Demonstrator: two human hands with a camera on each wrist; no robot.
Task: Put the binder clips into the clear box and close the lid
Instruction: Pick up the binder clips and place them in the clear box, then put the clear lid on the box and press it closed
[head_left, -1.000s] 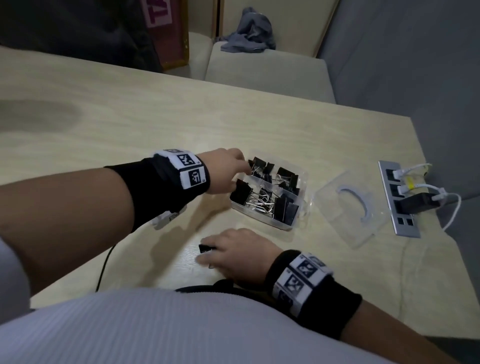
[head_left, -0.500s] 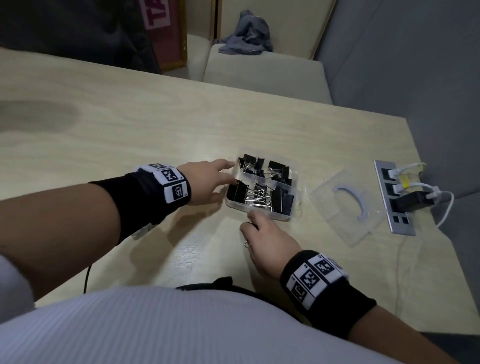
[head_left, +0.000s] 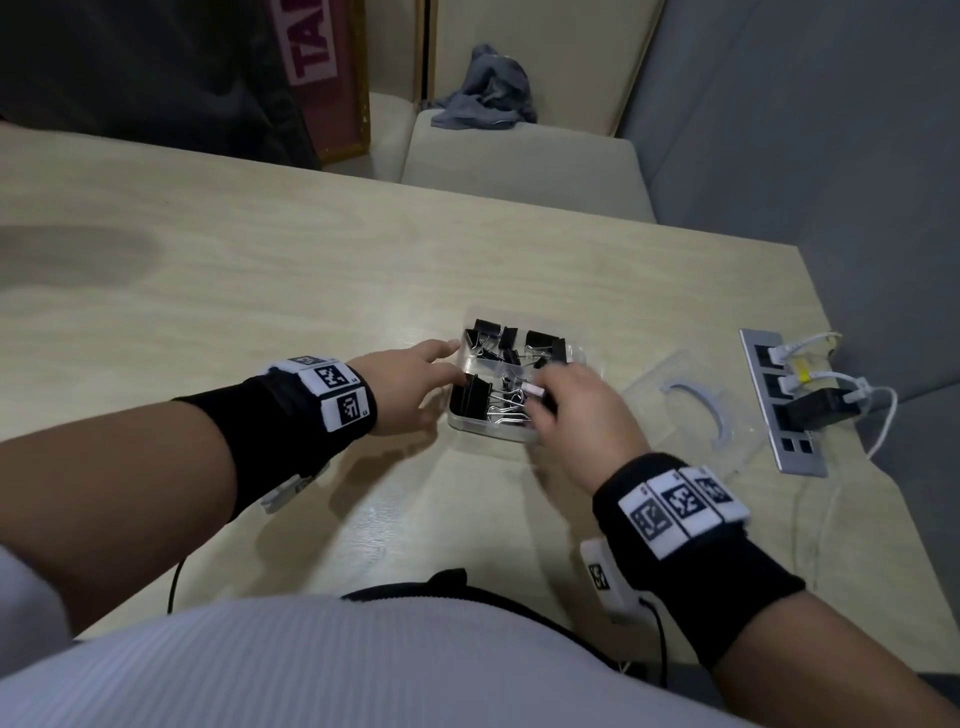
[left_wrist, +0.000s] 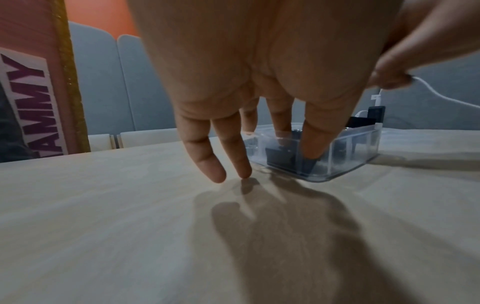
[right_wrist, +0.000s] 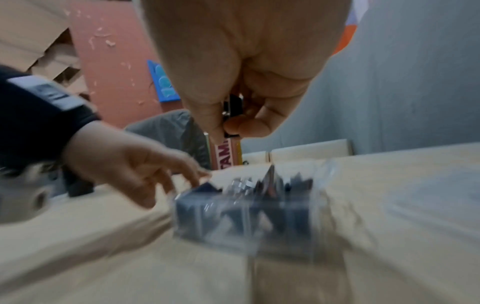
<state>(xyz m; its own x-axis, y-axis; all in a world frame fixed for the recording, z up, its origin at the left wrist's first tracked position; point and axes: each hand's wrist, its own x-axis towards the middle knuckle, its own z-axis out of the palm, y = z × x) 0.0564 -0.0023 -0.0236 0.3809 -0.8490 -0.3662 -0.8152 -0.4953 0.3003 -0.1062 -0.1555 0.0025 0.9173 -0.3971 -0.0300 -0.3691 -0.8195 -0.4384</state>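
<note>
Black binder clip (right_wrist: 232, 115) pinched in my right hand (head_left: 576, 410), now over the clear box (head_left: 488, 423); my left hand (head_left: 415, 384), fingers straight, still steadies its side.

Off-task surroundings on and behind the table (head_left: 260, 291)
I see a silver power strip (head_left: 779, 410) set into the table's right side with white cables (head_left: 810, 345) and a black adapter (head_left: 815, 408) plugged in; beyond the far edge, a beige cushioned seat (head_left: 519, 166) carries a crumpled grey cloth (head_left: 483, 98), and a framed red sign (head_left: 327, 78) leans at the left
</note>
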